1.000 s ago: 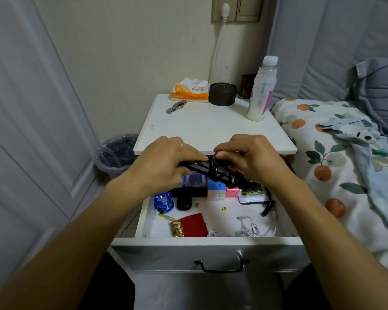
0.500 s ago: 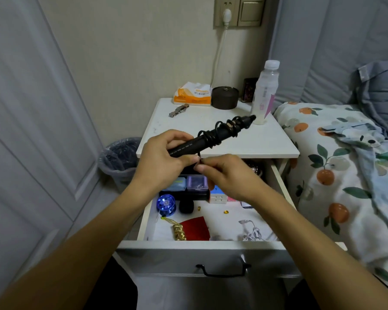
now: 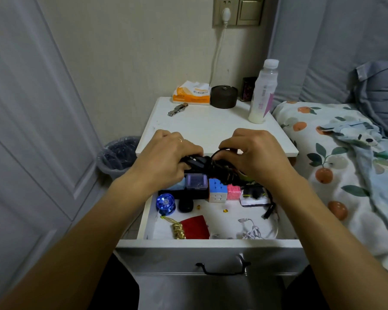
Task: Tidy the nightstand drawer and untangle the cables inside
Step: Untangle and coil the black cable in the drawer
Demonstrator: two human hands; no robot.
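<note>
Cable (image 3: 218,153), black, coiled round a dark rod (image 3: 197,163) above the open drawer (image 3: 211,242). My left hand (image 3: 166,159) grips the rod; right hand (image 3: 253,157) pinches a loop. I'd unwind slowly, rod steady.

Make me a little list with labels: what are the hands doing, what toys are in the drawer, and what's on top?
left hand: grips the black rod wrapped in black cable
right hand: pinches a cable loop on the rod
drawer: open
toys inside: blue yo-yo, puzzle cube, pink cube
also inside: red pouch, white earphones
on top: bottle, tissue pack, wristwatch
</note>
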